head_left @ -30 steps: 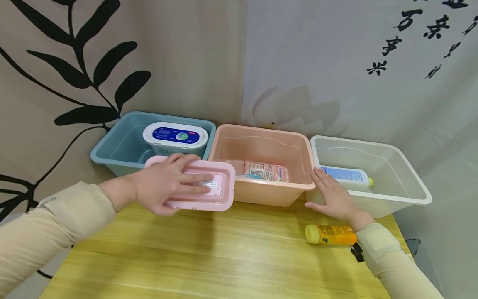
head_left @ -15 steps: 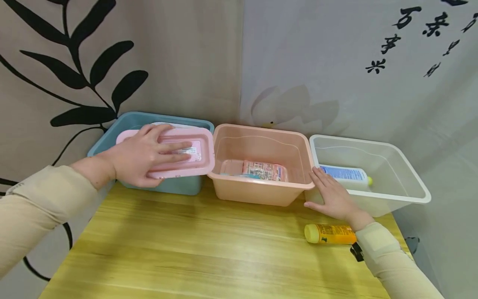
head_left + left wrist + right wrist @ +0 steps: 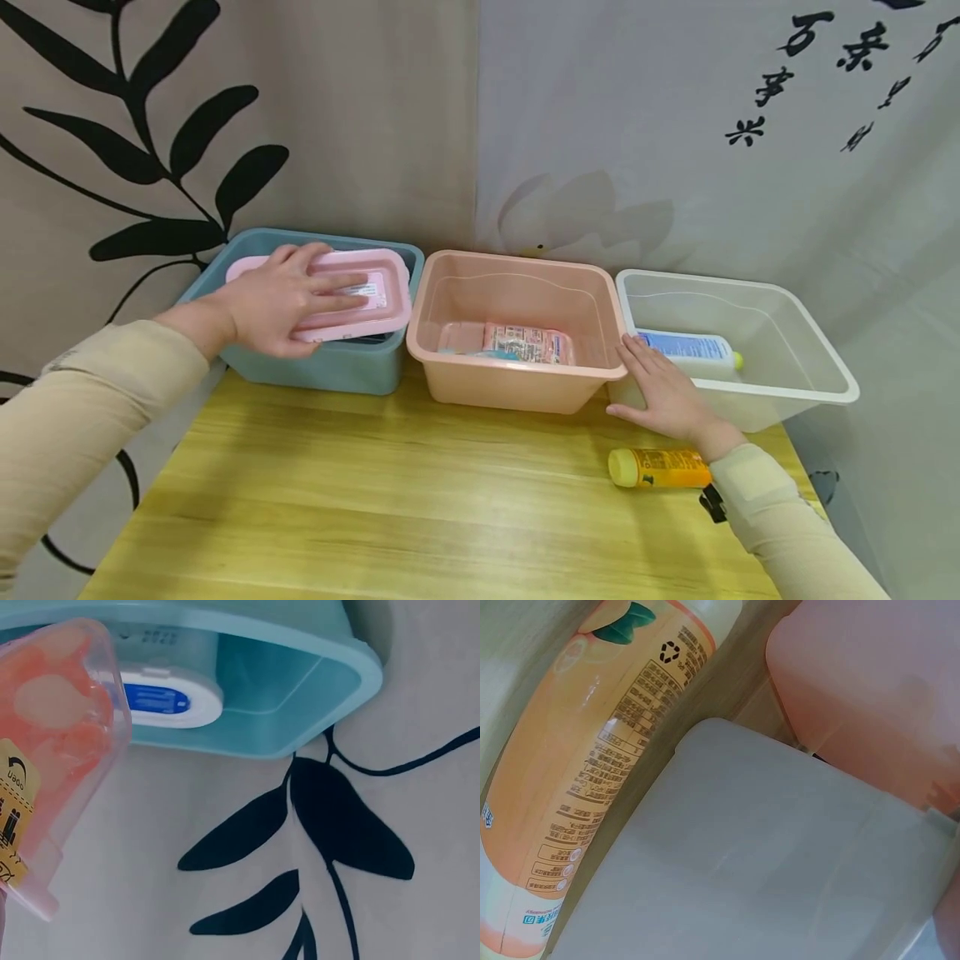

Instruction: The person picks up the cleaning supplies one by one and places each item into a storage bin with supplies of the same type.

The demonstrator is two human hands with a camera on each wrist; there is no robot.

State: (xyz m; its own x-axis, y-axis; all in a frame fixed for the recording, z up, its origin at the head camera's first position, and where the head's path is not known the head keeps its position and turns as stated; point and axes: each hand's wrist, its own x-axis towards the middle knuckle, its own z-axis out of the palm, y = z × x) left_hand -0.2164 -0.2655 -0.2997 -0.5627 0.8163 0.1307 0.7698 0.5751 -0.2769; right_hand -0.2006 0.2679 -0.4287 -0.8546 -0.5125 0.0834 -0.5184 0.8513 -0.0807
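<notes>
My left hand grips a pink-lidded plastic box from above, its fingers across the lid. The left wrist view shows the box's clear side with orange-pink contents. The box is over the blue bin, overlapping its opening. A white-lidded tub with a blue label lies inside that bin, hidden under the box in the head view. My right hand rests with straight fingers at the near left corner of the white bin, close to the peach bin.
A pink printed packet lies in the peach bin. Inside the white bin is a white bottle with a blue label. An orange bottle with a yellow cap lies on the wooden table by my right wrist. A curtain hangs behind.
My left hand has carried the pink-lidded box left and away from me, from in front of the bins to over the blue bin. My right hand stays at the white bin.
</notes>
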